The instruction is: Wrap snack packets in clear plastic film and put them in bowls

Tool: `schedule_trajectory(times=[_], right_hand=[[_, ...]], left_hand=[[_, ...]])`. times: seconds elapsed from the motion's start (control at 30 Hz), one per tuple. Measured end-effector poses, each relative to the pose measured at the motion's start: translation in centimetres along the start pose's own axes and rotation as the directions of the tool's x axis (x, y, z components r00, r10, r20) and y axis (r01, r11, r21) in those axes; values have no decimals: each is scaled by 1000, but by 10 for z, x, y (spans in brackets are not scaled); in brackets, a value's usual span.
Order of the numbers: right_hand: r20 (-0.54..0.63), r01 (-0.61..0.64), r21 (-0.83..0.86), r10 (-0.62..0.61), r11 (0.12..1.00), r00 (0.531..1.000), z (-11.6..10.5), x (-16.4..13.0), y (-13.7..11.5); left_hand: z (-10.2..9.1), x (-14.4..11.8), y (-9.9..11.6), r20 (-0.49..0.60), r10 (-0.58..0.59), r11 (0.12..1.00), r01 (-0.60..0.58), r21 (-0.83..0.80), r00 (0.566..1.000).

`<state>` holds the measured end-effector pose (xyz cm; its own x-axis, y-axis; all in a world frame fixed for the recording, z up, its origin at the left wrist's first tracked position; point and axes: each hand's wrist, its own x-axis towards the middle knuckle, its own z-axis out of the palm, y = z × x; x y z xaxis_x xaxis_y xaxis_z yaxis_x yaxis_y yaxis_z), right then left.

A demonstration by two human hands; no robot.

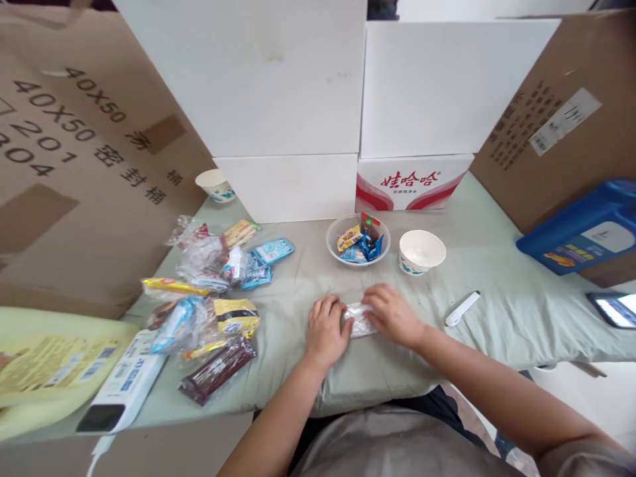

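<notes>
At the near edge of the table (497,311), the left hand (326,331) and right hand (392,315) both press down with bent fingers on a small clear packet (358,321) lying flat on the pale cloth between them. Left of the hands lies a heap of wrapped snacks (209,298). Beyond them stand a bowl of sachets (358,242) and an empty white bowl (422,252), with white boxes (298,99) behind.

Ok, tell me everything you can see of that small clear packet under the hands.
The clear packet looks like thin crinkled plastic, silvery-white, contents too blurred to tell. It lies flat on the pale green cloth, in front of the snack bowl. The left hand covers its left end and the right hand its right end, both touching it.
</notes>
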<state>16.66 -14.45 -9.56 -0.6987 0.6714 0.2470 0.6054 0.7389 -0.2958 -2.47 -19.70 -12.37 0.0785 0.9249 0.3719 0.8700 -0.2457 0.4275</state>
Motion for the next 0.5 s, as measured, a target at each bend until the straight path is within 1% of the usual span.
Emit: schedule_trajectory(times=[0.03, 0.07, 0.13, 0.17, 0.2, 0.23, 0.27, 0.3, 0.33, 0.37, 0.4, 0.43, 0.47, 0.5], right_hand=[[48, 94, 39, -96, 995, 994, 4, -3, -7], [105, 150, 55, -155, 987, 982, 9, -6, -14], [197, 186, 36, -189, 982, 962, 15, -10, -23], [218, 194, 29, -196, 981, 956, 13, -10, -24], [214, 203, 31, -205, 979, 955, 7, -10, -21], [182, 203, 35, -206, 978, 961, -3, -9, -15], [122, 181, 29, -183, 983, 975, -18, -6, -5], [43, 121, 11, -122, 993, 992, -36, -3, 7], [-42, 18, -31, -20, 999, 999, -56, 2, 21], [-96, -112, -83, 103, 990, 990, -75, 9, 37], [-117, -275, -148, 259, 950, 959, -92, 16, 52], [-63, -423, -220, 420, 879, 906, -105, 25, 67], [47, -516, -284, 549, 808, 834, -113, 34, 81], [117, -535, -301, 587, 790, 801, -117, 44, 93]], left_hand=[[1, 0, -3, -29, 2, 1000, -2, -15, 1000], [2, 0, -7, -67, -3, 1000, 1, -31, 998], [4, -1, -14, -141, -21, 998, 12, -63, 990], [5, -1, -17, -164, -27, 997, 15, -75, 986], [5, -2, -19, -171, -26, 996, 12, -83, 985], [5, -2, -20, -166, -19, 996, 5, -88, 986], [6, -2, -21, -156, -11, 996, -3, -88, 988], [6, -2, -20, -145, -4, 996, -8, -86, 989], [6, -2, -19, -136, 1, 997, -12, -80, 991], [6, -1, -18, -126, 4, 997, -13, -72, 992], [6, -1, -17, -117, 8, 998, -15, -62, 993], [6, 0, -15, -108, 9, 998, -15, -54, 994], [6, 1, -14, -97, 10, 999, -14, -48, 995], [6, 2, -12, -85, 5, 999, -9, -45, 996]])
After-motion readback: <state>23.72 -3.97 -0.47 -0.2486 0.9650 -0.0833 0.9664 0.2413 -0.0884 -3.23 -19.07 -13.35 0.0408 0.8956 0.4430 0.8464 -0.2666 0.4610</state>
